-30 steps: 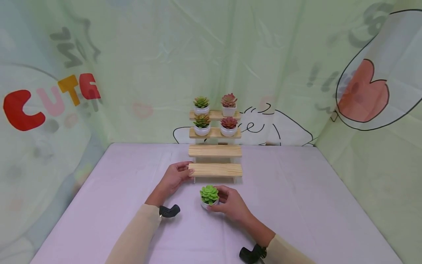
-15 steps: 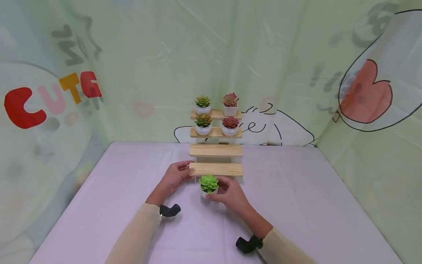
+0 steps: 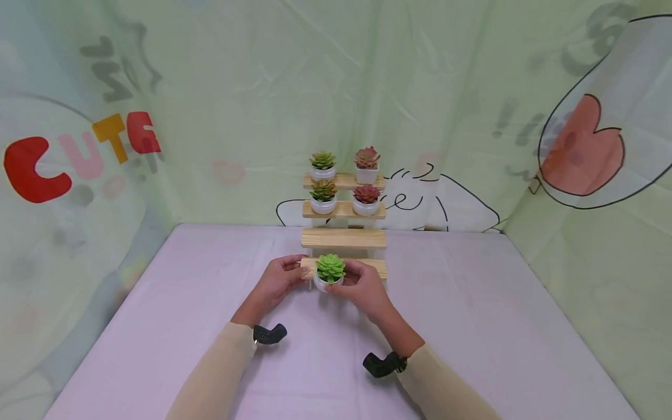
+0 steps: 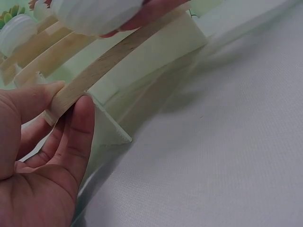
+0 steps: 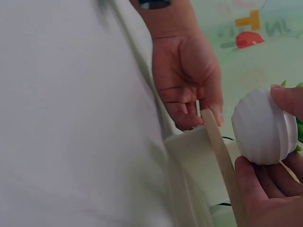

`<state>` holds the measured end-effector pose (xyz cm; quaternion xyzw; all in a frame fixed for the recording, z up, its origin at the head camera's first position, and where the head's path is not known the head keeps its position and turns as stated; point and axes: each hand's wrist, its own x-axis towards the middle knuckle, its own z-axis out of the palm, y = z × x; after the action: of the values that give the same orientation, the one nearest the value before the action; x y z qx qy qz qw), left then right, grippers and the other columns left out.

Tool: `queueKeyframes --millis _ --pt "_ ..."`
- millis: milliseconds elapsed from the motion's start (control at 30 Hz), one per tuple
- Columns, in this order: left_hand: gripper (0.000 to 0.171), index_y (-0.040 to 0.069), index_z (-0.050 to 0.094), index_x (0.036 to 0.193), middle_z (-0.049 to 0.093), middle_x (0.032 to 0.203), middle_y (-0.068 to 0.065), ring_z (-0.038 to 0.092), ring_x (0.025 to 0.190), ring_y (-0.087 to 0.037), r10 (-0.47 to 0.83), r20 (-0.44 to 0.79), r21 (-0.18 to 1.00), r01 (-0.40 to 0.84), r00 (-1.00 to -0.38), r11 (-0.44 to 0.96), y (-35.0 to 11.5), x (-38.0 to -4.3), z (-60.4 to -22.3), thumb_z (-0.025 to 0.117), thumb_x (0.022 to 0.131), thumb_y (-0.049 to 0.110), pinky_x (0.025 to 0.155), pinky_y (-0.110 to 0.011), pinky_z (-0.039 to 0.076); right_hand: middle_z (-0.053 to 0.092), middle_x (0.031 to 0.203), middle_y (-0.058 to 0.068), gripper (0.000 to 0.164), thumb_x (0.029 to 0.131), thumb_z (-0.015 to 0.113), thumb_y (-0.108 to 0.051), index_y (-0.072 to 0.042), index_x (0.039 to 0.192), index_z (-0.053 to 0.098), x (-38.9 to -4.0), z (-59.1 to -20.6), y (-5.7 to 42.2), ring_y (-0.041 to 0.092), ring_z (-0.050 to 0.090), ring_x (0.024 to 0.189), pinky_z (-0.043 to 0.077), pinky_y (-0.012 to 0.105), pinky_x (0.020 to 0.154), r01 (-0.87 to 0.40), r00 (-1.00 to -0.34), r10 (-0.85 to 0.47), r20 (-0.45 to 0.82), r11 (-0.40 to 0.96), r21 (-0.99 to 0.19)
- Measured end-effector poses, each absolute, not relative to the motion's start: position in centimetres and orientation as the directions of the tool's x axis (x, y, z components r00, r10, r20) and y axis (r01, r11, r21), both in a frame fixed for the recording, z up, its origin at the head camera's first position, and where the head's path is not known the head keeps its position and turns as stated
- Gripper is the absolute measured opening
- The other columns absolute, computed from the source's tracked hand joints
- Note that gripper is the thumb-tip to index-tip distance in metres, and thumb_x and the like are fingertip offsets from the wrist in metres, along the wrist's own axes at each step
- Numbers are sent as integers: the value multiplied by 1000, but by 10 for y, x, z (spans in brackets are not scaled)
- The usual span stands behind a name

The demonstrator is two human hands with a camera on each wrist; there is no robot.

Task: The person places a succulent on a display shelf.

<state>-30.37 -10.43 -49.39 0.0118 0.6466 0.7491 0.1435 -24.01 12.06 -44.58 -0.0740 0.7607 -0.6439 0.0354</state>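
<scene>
- The green succulent (image 3: 330, 267) in its white pot (image 5: 262, 126) was grasped in the right hand (image 3: 362, 287) — the grip was wrapped round the pot's sides.
- Against the frame a second earlier, the pot had been carried from the worktop (image 3: 157, 326) up to the front edge of the lowest shelf (image 3: 375, 265), above its left half.
- The left hand (image 3: 275, 281) was kept where it had been — its grip pinched the shelf's left end between thumb and fingers (image 4: 78, 127).
- Four potted succulents (image 3: 343, 182) were left unmoved on the two upper shelves.
</scene>
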Motion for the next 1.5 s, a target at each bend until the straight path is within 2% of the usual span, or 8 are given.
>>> queueKeyframes --millis 267,433,700,1500 --pt "48 -3 55 142 69 117 -15 69 95 -15 229 -176 971 -208 -957 -120 -105 -303 -493 67 97 2 80 -27 64 67 135 13 62 79 90 -15 -10 135 65 -260 -433 120 27 67 122 58 34 100 -73 -991 -125 50 190 -979" --pt "47 -3 55 142 68 116 -15 69 95 -16 226 -182 967 -216 -957 -136 -104 -302 -490 67 97 1 80 -27 64 67 136 11 62 80 89 -18 -11 136 65 -270 -425 122 25 66 123 56 34 103 -99 -990 -119 74 221 -970" --pt "48 -3 54 143 67 118 -16 69 95 -15 229 -182 969 -214 -956 -122 -104 -301 -487 67 97 1 81 -28 64 69 134 9 56 80 89 -19 -10 132 69 -285 -419 121 24 67 121 57 34 103 -177 -979 -141 147 228 -957" --pt "49 -3 53 144 63 115 -15 67 94 -18 224 -185 969 -215 -957 -119 -104 -304 -491 65 97 0 81 -30 64 70 130 10 59 79 90 -27 -11 131 69 -314 -409 111 25 69 118 58 37 101 -150 -987 -103 125 281 -948"
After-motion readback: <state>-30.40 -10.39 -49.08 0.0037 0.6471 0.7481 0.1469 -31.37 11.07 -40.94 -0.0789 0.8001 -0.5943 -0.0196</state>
